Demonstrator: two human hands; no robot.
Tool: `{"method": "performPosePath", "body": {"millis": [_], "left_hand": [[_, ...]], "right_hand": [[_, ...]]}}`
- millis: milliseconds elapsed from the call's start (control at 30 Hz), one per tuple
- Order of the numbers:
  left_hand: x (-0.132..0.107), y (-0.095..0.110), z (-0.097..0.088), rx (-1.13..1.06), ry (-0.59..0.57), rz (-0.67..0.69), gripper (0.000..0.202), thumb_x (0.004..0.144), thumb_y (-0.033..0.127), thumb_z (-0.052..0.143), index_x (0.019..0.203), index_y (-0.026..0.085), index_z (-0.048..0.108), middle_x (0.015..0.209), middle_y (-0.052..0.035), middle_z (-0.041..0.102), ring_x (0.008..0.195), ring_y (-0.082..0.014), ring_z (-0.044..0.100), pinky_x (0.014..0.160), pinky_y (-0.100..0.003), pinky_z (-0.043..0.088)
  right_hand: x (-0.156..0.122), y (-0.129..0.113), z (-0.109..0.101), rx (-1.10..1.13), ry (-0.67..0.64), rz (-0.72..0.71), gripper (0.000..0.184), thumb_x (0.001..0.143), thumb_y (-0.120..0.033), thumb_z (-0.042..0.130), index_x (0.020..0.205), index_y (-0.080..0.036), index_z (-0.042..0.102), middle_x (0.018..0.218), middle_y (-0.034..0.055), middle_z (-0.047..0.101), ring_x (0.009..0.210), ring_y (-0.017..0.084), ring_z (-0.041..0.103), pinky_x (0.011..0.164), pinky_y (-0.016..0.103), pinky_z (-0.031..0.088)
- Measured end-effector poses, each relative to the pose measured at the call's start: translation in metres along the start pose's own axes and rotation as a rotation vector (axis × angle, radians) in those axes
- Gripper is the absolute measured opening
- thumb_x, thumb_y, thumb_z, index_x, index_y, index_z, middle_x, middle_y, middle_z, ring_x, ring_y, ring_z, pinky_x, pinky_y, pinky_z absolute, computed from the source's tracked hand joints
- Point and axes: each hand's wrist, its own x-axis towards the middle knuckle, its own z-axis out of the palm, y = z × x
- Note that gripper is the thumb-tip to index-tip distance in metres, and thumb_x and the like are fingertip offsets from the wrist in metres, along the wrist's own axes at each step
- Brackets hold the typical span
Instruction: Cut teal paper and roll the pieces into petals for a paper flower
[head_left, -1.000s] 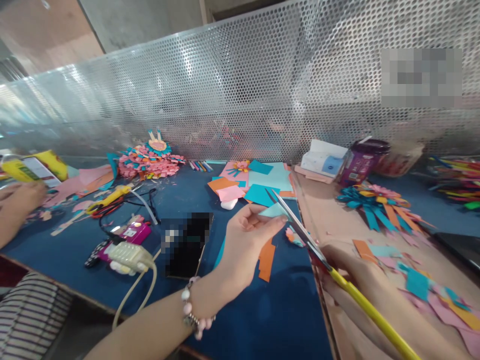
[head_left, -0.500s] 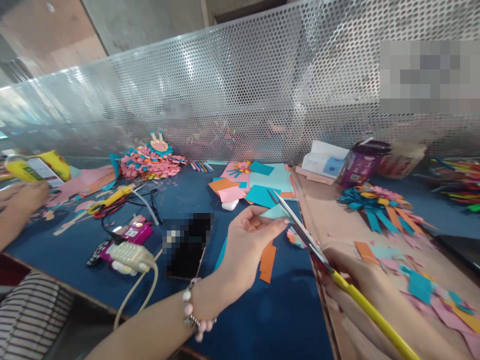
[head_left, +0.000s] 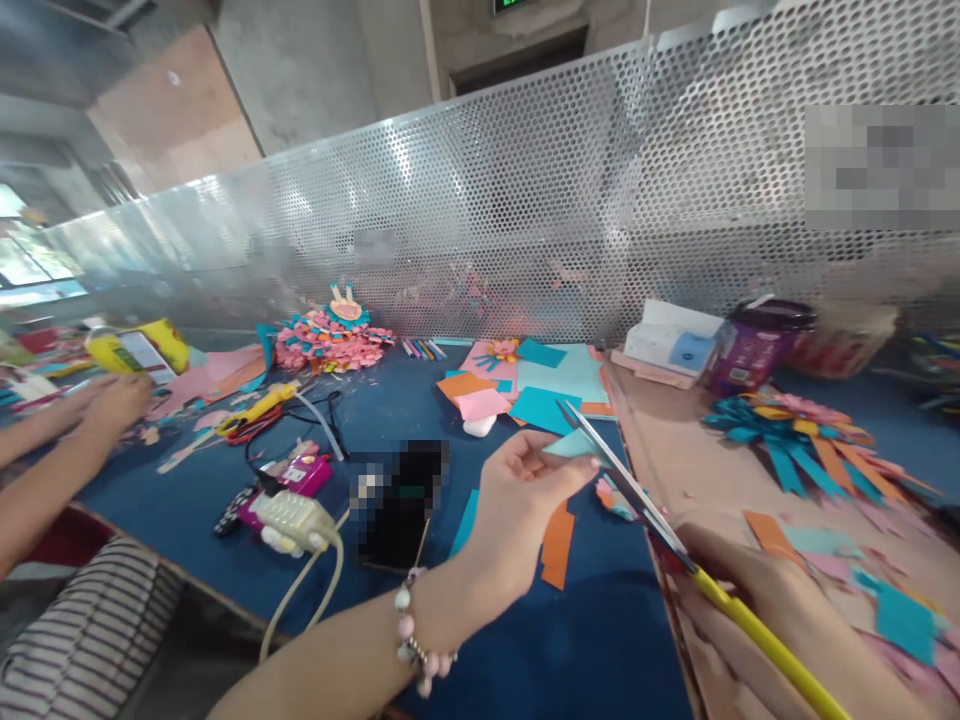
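Between the thumb and fingers of my left hand (head_left: 517, 510) is a small folded-looking piece of light blue paper (head_left: 574, 447). My right hand (head_left: 757, 600) grips a pair of scissors (head_left: 626, 485) with silver blades and a long yellow handle. The blades lie at the paper's right edge, their tips slightly parted. Whether they are cutting into it I cannot tell. Beyond my left hand lie sheets of teal paper (head_left: 546, 408), pink paper (head_left: 481, 404) and pale blue paper (head_left: 566, 372). Orange paper strips (head_left: 556, 550) lie beneath my left hand.
A phone (head_left: 401, 505) and a power strip (head_left: 292, 515) with cables lie to the left. A co-worker's hands (head_left: 112, 405) are at far left. A paper-strip flower (head_left: 810, 435), paper scraps (head_left: 904, 620) and a purple cup (head_left: 761, 345) sit at right. A perforated metal screen (head_left: 495, 220) stands behind.
The view has swung left, so everything appears further right and slightly lower. Both hands keep their hold on the paper and scissors. The co-worker's hands show more fully.
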Motion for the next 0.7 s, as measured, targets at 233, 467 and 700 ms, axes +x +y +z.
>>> {"method": "performPosePath", "body": {"millis": [233, 467, 700], "left_hand": [[0.003, -0.004, -0.002, -0.036, -0.012, -0.003, 0.027, 0.062, 0.016, 0.077, 0.083, 0.011, 0.061, 0.078, -0.0065, 0.068, 0.075, -0.0140, 0.064, 0.083, -0.033, 0.047], [0.005, -0.005, -0.002, -0.070, -0.033, -0.036, 0.028, 0.061, 0.015, 0.077, 0.084, 0.011, 0.062, 0.076, -0.0065, 0.068, 0.078, -0.0173, 0.065, 0.087, -0.039, 0.046], [0.006, -0.007, -0.004, -0.085, -0.068, -0.044, 0.028, 0.064, 0.016, 0.076, 0.087, 0.011, 0.062, 0.084, -0.0082, 0.068, 0.079, -0.0158, 0.064, 0.088, -0.037, 0.046]], "right_hand": [[0.000, -0.002, 0.013, 0.103, 0.181, 0.045, 0.025, 0.077, -0.044, 0.045, 0.071, -0.022, 0.055, 0.053, -0.0001, 0.058, 0.043, 0.014, 0.052, 0.046, 0.025, 0.046], [-0.002, 0.000, 0.012, 0.016, 0.164, 0.068, 0.031, 0.081, -0.049, 0.038, 0.069, -0.024, 0.053, 0.046, -0.0018, 0.052, 0.036, 0.013, 0.047, 0.035, 0.024, 0.035], [0.001, 0.002, 0.009, -0.088, 0.162, -0.026, 0.028, 0.081, -0.041, 0.040, 0.061, -0.023, 0.047, 0.048, -0.0004, 0.052, 0.044, 0.014, 0.051, 0.043, 0.025, 0.038]]}}
